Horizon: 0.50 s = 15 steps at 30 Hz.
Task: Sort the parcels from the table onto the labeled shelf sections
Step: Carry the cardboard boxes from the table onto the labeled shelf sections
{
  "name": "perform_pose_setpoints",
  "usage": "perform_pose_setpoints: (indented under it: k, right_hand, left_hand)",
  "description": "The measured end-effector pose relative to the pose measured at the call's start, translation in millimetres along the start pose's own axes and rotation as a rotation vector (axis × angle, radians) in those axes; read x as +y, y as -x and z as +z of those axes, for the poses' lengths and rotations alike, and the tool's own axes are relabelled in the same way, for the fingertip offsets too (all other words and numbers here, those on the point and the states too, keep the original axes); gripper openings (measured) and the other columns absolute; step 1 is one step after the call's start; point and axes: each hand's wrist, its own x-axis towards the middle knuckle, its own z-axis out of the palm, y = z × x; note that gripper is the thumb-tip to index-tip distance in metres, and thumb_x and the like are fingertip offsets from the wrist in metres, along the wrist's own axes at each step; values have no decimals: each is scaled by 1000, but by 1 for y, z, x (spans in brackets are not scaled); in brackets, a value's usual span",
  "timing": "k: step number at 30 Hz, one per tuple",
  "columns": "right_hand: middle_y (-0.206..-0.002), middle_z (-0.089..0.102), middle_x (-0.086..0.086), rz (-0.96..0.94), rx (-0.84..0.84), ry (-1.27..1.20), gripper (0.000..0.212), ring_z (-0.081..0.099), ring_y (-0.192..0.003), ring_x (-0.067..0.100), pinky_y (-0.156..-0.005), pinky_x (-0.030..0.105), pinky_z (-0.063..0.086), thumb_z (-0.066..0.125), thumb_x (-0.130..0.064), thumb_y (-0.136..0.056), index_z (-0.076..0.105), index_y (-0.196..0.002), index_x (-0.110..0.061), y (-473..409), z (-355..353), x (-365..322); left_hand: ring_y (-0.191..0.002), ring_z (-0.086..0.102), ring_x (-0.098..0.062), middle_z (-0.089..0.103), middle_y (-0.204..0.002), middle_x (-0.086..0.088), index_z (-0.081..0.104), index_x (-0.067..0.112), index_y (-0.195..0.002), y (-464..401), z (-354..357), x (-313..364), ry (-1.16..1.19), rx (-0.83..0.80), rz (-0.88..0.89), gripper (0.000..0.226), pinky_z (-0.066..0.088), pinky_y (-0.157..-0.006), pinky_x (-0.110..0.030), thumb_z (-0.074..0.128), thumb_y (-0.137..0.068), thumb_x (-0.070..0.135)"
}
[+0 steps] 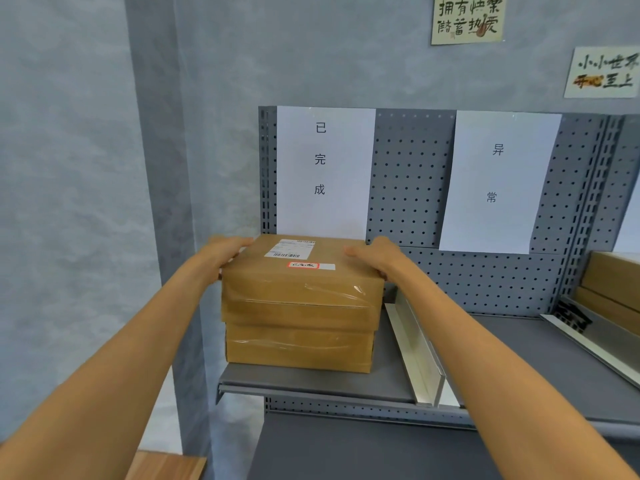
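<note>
A brown cardboard parcel (298, 271) with a white shipping label and a red-framed sticker lies on top of a second brown parcel (298, 348) on the grey shelf (311, 382). The stack stands in the left section, under the white sheet (323, 168) that reads 已完成. My left hand (225, 252) grips the top parcel's left edge. Its right edge is held by my right hand (377, 256). A second white sheet (495, 181) reading 异常 hangs over the section to the right.
A white divider (415, 351) separates the left section from the middle one. Another divider (588, 337) lies further right, with brown boxes (613, 285) beyond it. A wooden table corner (166, 465) shows at the bottom left. A lower shelf (346, 452) lies below.
</note>
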Motion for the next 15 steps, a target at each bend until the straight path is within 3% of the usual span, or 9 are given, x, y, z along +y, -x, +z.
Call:
perform_pose_setpoints:
  k: [1, 4, 8, 15]
  right_hand:
    - [-103, 59, 10, -62, 30, 45, 48, 57, -86, 22, -65, 29, 47, 59, -40, -92, 53, -123, -4, 1, 1, -4]
    - [-132, 55, 15, -228, 86, 193, 55, 54, -119, 30, -92, 39, 47, 58, -39, -94, 49, -131, 0, 6, 7, -21]
    - [-136, 50, 12, -454, 208, 477, 58, 43, -126, 29, -93, 40, 44, 53, -44, -95, 42, -139, -6, 6, 21, -42]
    - [-144, 42, 10, -761, 247, 630, 54, 36, -131, 29, -100, 35, 36, 51, -26, -95, 35, -144, -9, 12, 58, -73]
  left_hand:
    - [-111, 54, -25, 57, -127, -6, 55, 9, -130, 3, 1, 3, -44, 49, 81, 47, 44, -88, -34, 63, -91, 35]
    - [-128, 47, -28, 50, -141, -10, 47, 8, -139, 11, -5, 9, -311, 190, 339, 54, 39, -103, -39, 60, -93, 33]
    - [-131, 45, -30, 48, -144, -11, 41, 10, -144, 26, -23, 12, -722, 312, 567, 59, 41, -103, -41, 59, -93, 34]
    - [-129, 42, -33, 48, -139, -13, 44, 6, -139, 62, -73, 3, -1160, 473, 661, 54, 41, -97, -42, 60, -91, 27]
